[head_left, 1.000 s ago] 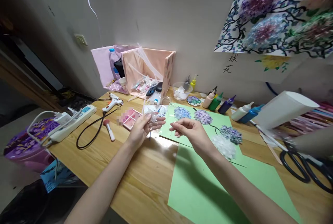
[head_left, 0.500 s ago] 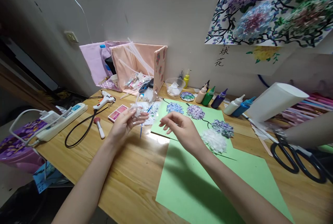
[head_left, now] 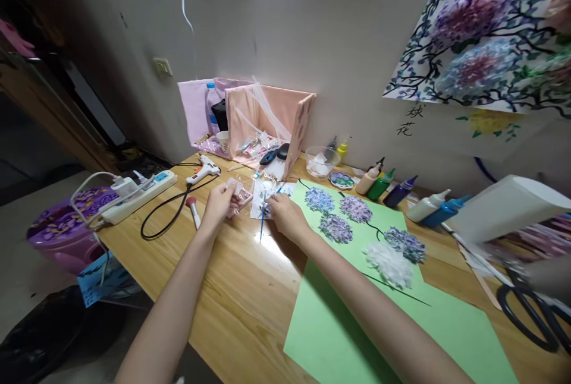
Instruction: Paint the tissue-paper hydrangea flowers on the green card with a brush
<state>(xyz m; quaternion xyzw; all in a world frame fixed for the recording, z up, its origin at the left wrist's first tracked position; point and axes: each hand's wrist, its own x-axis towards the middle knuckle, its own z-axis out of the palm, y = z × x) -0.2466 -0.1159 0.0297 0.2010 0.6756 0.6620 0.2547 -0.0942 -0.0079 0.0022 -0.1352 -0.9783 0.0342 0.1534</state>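
Note:
My left hand (head_left: pixel 218 207) has its fingers closed on a clear, crinkled plastic bag (head_left: pixel 243 192). Facing it, my right hand (head_left: pixel 288 215) pinches at the shiny clear plastic on its own side; whatever is inside is too small to make out. Beneath the hands lie a blue brush (head_left: pixel 262 227) and a patterned paper, and a pink palette is partly covered by the plastic. Right of my right hand, a green sheet (head_left: pixel 307 223) bears blue and purple flower heads (head_left: pixel 355 208) and a white fluffy one (head_left: pixel 389 265).
A glue gun (head_left: pixel 204 169), a makeup brush (head_left: pixel 193 211) and a power strip (head_left: pixel 143 195) lie to the left. Behind stand a pink fabric box (head_left: pixel 307 112), a clear bowl (head_left: pixel 322 161) and several paint bottles (head_left: pixel 399 192). Black-handled scissors (head_left: pixel 526 317) lie right.
My right hand has moved left from above the green sheet to the plastic. My left hand has turned from palm-up to a closed grip. The purple flower head below the blue one is now uncovered.

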